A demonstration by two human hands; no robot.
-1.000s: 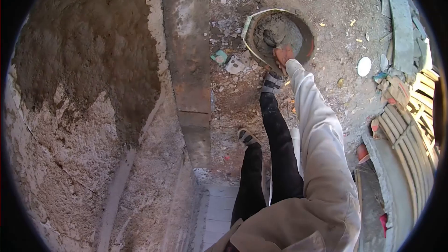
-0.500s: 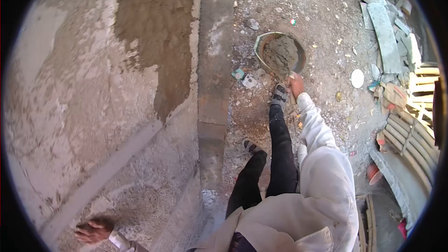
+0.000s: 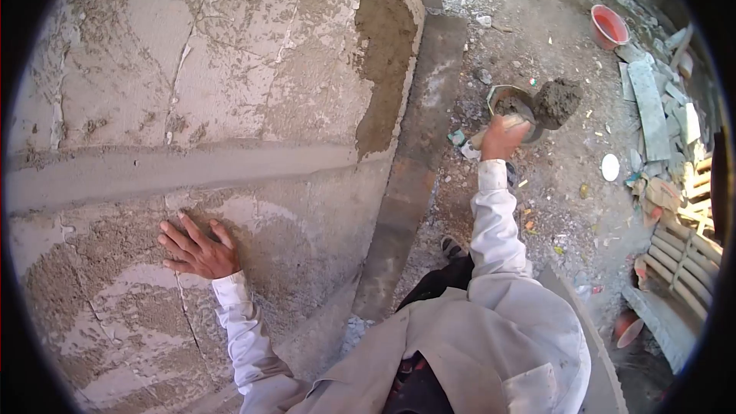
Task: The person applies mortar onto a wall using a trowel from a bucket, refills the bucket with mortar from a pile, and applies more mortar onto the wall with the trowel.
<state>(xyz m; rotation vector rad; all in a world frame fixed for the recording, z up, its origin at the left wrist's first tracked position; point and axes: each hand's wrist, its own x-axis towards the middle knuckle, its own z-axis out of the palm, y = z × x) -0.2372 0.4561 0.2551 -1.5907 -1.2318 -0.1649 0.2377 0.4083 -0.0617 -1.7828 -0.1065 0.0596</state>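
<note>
My left hand (image 3: pixel 201 249) lies on the rough, partly plastered wall (image 3: pixel 284 119), its fingers spread. My right hand (image 3: pixel 506 138) is closed around a trowel, whose light handle end (image 3: pixel 478 139) sticks out on the left. A lump of wet grey mortar (image 3: pixel 558 103) rides on the trowel's blade and covers most of it. Below the trowel stands a round pan (image 3: pixel 494 94) with more mortar inside; my hand and the lump hide part of it. A patch of fresh, darker mortar (image 3: pixel 386 38) clings to the wall near its right edge.
A flat ledge (image 3: pixel 418 146) runs along the wall's foot. On the littered ground are a red basin (image 3: pixel 609 27), a white disc (image 3: pixel 609 167), stone slabs (image 3: pixel 650 107) and a reddish bowl (image 3: pixel 627 328). Bundled poles (image 3: pixel 678 264) lie at the right.
My right hand has lifted the trowel with a lump of mortar above the pan. My left hand appears higher in view, flat on the wall. The view has swung toward the wall.
</note>
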